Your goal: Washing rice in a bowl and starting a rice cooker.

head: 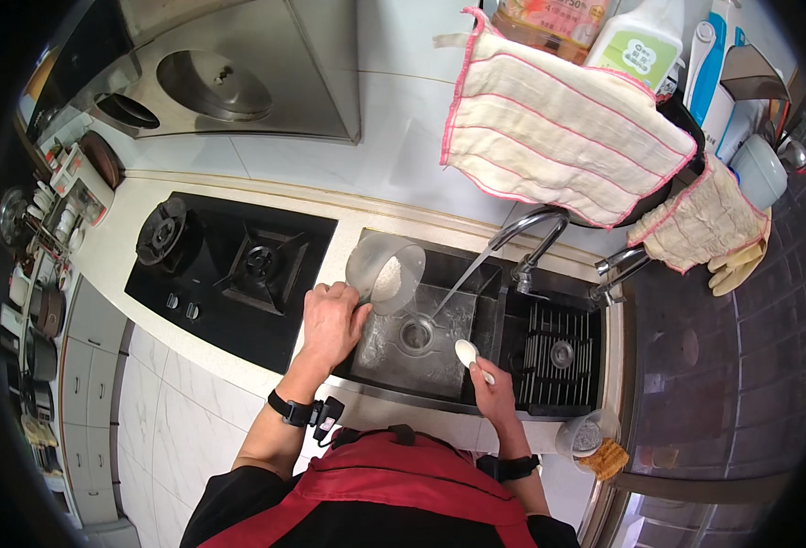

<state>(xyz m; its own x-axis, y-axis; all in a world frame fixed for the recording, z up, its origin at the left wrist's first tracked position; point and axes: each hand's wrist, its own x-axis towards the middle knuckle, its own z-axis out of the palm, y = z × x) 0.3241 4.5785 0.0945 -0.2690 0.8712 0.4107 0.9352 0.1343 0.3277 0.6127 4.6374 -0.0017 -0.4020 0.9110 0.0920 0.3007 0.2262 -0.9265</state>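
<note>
My left hand (332,320) grips the near rim of a translucent plastic container (408,257). The container is tilted over the left side of the sink, and a small heap of white grains or powder (388,279) lies inside it. In my right hand (495,392) is a white spoon (466,352), its bowl pointing away from me above the sink's right part. Water (463,279) runs from the curved chrome faucet (529,222) into the steel sink basin (382,349), landing near the drain (416,333). The stream falls to the right of the container.
A black gas hob (221,274) is set into the counter on the left. A narrower basin with a metal rack (546,356) adjoins the sink. Pink-edged cloths (567,130) hang above the faucet. A plastic cup (586,435) and an orange sponge (605,460) sit at the right corner.
</note>
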